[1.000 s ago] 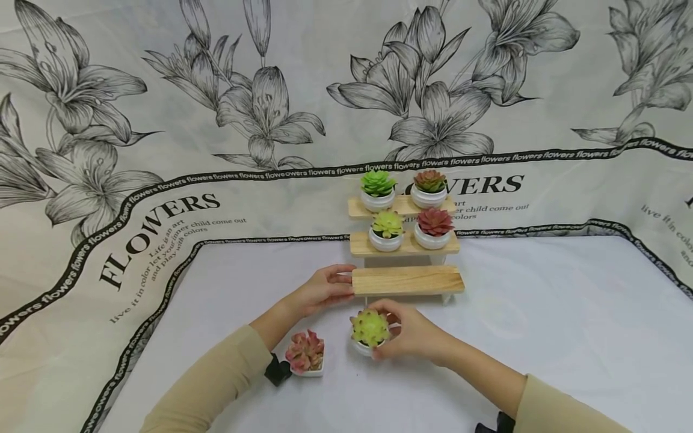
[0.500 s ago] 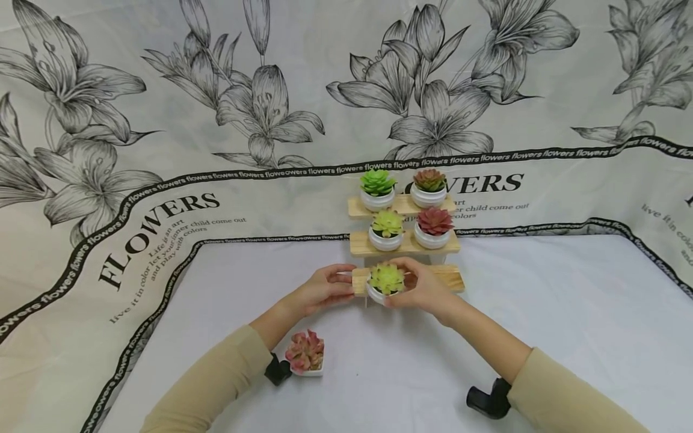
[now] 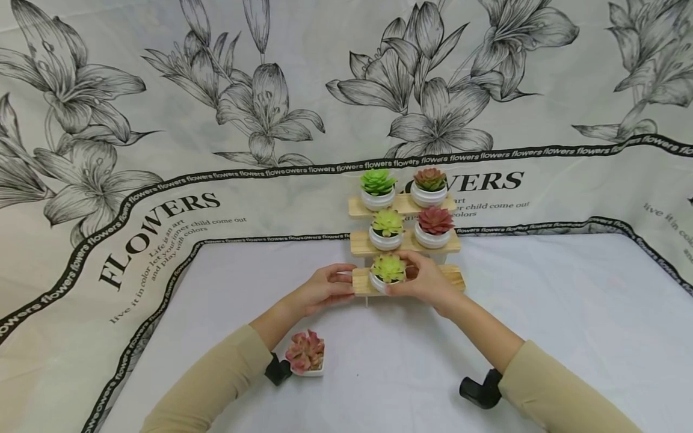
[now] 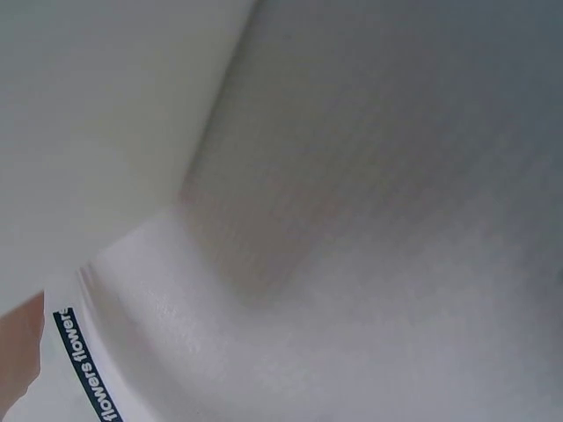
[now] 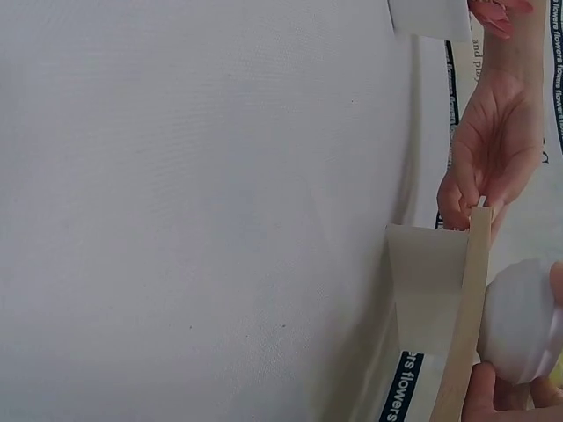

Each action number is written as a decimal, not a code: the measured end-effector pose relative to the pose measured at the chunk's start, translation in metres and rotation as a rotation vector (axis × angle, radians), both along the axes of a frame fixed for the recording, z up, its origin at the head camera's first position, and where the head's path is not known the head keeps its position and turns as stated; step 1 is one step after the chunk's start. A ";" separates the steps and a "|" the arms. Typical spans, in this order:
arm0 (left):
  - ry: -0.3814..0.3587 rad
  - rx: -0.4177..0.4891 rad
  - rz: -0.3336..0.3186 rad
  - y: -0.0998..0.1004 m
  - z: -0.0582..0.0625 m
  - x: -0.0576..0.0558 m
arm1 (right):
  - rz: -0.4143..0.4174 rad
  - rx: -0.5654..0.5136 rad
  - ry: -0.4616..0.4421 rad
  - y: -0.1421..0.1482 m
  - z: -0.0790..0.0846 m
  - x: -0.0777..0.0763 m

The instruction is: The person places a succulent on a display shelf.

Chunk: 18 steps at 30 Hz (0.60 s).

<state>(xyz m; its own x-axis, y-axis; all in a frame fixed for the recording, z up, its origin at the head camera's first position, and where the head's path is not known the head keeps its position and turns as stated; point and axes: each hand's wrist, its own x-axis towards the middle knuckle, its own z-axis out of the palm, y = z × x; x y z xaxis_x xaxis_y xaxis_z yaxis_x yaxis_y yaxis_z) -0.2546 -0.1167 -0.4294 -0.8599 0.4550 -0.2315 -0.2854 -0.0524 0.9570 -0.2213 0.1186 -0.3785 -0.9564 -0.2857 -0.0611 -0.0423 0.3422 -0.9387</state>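
Observation:
My right hand (image 3: pixel 428 282) grips a white round pot with a yellow-green succulent (image 3: pixel 388 267) at the left part of the bottom board (image 3: pixel 450 278) of a three-tier wooden plant stand. In the right wrist view the pot (image 5: pixel 517 321) is upright against that board, fingers and thumb around it. My left hand (image 3: pixel 325 290) holds the board's left end, thumb and fingers at its edge; the right wrist view shows this hand (image 5: pixel 497 145) too. Only a bit of skin (image 4: pixel 19 356) enters the left wrist view, beside a large pale surface.
Higher up, a green succulent (image 3: pixel 378 183) and a brownish-red one (image 3: pixel 429 183) share the top board; a yellow-green one (image 3: pixel 387 225) and a red one (image 3: pixel 434 224) occupy the middle board. A pink succulent (image 3: pixel 305 352) in a square white pot stands near my left forearm. Flowered cloth (image 3: pixel 281 120) hangs behind.
My right hand has carried the yellow-green succulent from the tabletop up and forward to the bottom board. My left hand has kept its hold on the board's end.

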 end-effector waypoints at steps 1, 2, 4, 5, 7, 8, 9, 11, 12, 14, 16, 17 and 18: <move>0.000 0.000 0.002 0.000 0.000 0.000 | 0.001 -0.003 -0.002 0.000 0.000 0.000; -0.001 0.002 0.004 0.000 0.000 0.000 | 0.003 -0.007 -0.005 0.000 0.001 0.000; -0.003 0.002 0.005 0.000 0.001 0.001 | 0.006 -0.011 -0.013 0.001 0.001 0.001; -0.001 0.001 0.002 0.001 0.001 0.001 | 0.002 -0.005 -0.017 0.002 0.002 0.001; -0.004 0.002 0.000 0.001 0.002 0.002 | 0.001 -0.007 -0.018 0.004 0.003 0.003; -0.004 0.005 -0.001 0.002 0.002 0.002 | -0.003 -0.010 -0.018 0.006 0.003 0.004; -0.004 0.007 0.000 0.002 0.002 0.002 | -0.004 -0.017 -0.015 0.008 0.003 0.004; -0.001 0.008 0.002 0.001 0.002 0.001 | 0.002 -0.037 -0.006 0.012 0.005 0.006; -0.003 0.009 0.005 0.001 0.002 0.001 | 0.007 -0.051 -0.003 0.014 0.005 0.007; -0.001 0.007 0.007 0.000 0.002 0.001 | 0.014 -0.065 0.012 0.018 0.007 0.008; 0.000 0.003 0.004 0.000 0.003 0.002 | 0.021 -0.071 0.019 0.022 0.010 0.010; 0.000 0.002 0.004 0.000 0.003 0.002 | 0.020 -0.069 0.024 0.024 0.011 0.011; 0.001 0.002 0.001 0.000 0.003 0.002 | 0.018 -0.065 0.029 0.026 0.014 0.012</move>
<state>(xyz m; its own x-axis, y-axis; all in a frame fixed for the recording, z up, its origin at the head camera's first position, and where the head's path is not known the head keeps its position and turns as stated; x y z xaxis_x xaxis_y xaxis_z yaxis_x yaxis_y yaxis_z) -0.2524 -0.1166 -0.4263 -0.8607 0.4542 -0.2298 -0.2846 -0.0551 0.9571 -0.2098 0.1444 -0.3648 -0.9523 -0.3049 -0.0138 -0.0756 0.2794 -0.9572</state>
